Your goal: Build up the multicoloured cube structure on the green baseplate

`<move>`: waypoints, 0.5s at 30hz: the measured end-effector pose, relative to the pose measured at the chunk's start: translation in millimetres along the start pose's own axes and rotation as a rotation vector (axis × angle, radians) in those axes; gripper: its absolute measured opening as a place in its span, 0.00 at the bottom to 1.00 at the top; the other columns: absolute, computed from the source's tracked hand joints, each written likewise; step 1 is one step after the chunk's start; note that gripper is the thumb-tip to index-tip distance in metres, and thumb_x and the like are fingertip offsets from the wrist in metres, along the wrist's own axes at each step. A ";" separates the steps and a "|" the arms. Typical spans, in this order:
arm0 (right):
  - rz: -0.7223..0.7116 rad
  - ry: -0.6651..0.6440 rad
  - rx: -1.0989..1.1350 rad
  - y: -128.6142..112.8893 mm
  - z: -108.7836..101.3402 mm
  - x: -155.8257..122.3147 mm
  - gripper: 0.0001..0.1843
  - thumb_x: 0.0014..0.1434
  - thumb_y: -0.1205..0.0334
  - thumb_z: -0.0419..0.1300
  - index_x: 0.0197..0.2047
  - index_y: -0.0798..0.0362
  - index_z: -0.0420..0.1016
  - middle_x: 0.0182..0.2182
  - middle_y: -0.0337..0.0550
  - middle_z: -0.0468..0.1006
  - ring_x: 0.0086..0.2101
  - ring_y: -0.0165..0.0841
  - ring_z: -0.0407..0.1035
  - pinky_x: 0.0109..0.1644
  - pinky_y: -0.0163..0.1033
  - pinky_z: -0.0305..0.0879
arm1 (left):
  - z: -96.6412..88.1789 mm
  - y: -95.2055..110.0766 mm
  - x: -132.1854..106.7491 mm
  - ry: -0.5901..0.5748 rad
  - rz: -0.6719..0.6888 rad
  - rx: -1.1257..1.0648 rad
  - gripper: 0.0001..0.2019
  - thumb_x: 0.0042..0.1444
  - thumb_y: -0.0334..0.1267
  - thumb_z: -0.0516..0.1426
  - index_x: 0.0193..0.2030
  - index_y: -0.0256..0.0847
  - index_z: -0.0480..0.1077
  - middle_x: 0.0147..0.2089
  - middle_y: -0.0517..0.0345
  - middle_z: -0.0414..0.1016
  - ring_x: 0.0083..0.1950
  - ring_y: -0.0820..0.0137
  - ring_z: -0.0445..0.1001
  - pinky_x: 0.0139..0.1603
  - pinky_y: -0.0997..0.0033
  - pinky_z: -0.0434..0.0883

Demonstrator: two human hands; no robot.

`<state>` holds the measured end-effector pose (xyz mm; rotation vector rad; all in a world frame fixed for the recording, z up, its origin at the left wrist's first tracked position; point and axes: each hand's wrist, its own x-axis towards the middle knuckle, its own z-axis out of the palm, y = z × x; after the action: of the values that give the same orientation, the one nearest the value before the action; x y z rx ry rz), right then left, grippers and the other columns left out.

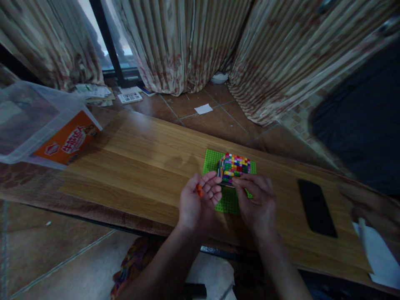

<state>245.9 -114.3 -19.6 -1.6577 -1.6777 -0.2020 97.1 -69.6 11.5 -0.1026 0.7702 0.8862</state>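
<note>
A block-shaped build of small multicoloured toy bricks (236, 163) stands on a green studded baseplate (228, 206). My left hand (200, 200) is palm up at the near left of the build, its fingers curled into a cup around small orange toy bricks (199, 190). On the other side, my right hand (258, 200) reaches in with thumb and forefinger pinched together at the build's near lower edge. Whatever lies between those fingertips is too small and hidden to name. Part of the baseplate is covered by both hands.
The wooden board (150, 150) lies on a cloth-covered table. A black phone (317, 207) is at the right, with white paper (379, 254) beyond it. A clear plastic bin (40, 125) with an orange label stands at the left. Curtains (162, 46) hang behind.
</note>
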 end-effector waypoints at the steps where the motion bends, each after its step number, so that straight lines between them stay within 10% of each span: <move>1: -0.003 -0.002 -0.005 0.8 -0.6 -0.4 0.07 0.62 0.65 0.61 0.37 0.47 0.81 0.36 0.42 0.78 0.39 0.36 0.70 0.43 0.45 0.69 | 0.3 -0.2 -0.4 -0.011 -0.007 -0.005 0.18 0.64 0.41 0.49 0.37 0.31 0.76 0.31 0.51 0.77 0.28 0.74 0.72 0.34 0.75 0.69; 7: -0.027 0.064 0.042 -18.2 -11.5 0.1 0.11 0.60 0.69 0.63 0.45 0.46 0.79 0.38 0.42 0.78 0.39 0.35 0.71 0.44 0.44 0.68 | 0.5 -1.6 -0.7 -0.069 -0.045 0.005 0.21 0.65 0.45 0.48 0.37 0.31 0.77 0.36 0.47 0.79 0.35 0.71 0.76 0.41 0.72 0.72; 15: -0.128 -0.229 0.149 -47.4 -11.1 6.6 0.15 0.64 0.66 0.59 0.51 0.40 0.76 0.46 0.41 0.77 0.46 0.37 0.70 0.48 0.47 0.68 | 3.8 -9.1 -5.2 -0.228 -0.120 -0.017 0.23 0.67 0.42 0.43 0.38 0.31 0.76 0.38 0.44 0.79 0.44 0.64 0.79 0.47 0.67 0.73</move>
<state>207.9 -122.6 10.4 -1.5090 -1.9226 0.0538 103.9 -77.5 15.6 -0.0608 0.5386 0.7751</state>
